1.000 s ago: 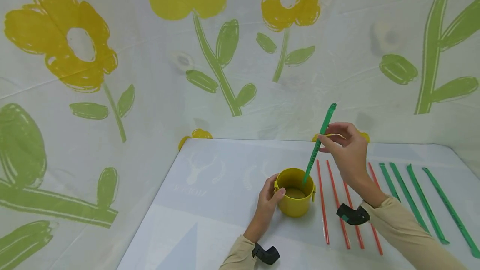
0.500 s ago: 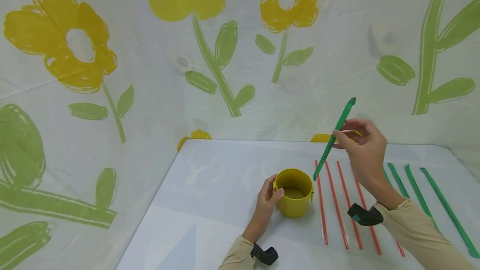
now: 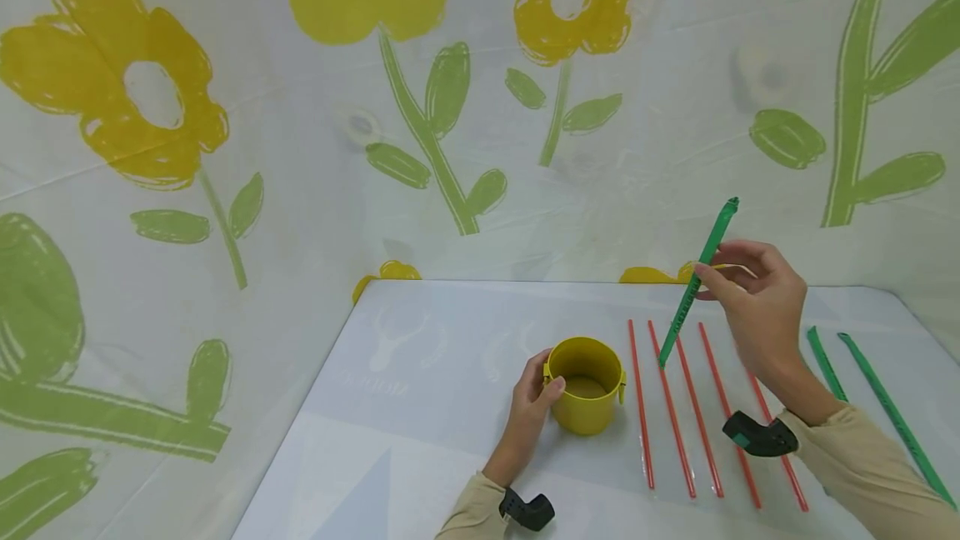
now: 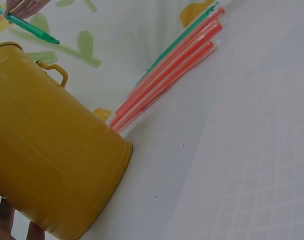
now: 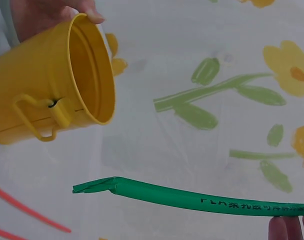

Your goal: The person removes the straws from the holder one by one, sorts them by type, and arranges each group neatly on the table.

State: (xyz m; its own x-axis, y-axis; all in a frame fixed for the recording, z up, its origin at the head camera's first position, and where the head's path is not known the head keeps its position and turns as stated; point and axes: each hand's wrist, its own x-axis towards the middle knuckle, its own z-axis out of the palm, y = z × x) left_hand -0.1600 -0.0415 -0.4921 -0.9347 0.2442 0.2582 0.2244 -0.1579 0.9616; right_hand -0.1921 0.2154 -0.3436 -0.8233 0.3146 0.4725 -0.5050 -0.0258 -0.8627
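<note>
A yellow bucket (image 3: 583,417) with small side handles stands on the table. My left hand (image 3: 528,407) grips its left side, thumb at the rim. Up and to the right, my right hand (image 3: 767,307) pinches a green wrapped straw (image 3: 716,236) between thumb and fingers. This straw slants, its lower end overlapping the red straws in the head view. Dark printing runs along its wrapper, and the near end is flattened and bent in the right wrist view. Inside the bucket's mouth (image 5: 94,70), the part that shows holds nothing.
Several red straws (image 3: 641,407) in clear wrappers lie in a row right of the bucket. Further right lie green wrapped straws (image 3: 895,415), partly hidden by the right arm. A flower-printed cloth (image 3: 315,190) hangs behind and left of the white table (image 3: 420,457).
My right hand has carried the green straw to the right, its lower end leaving the bucket's mouth and passing over the red straws. The left hand and bucket stay about where they were.
</note>
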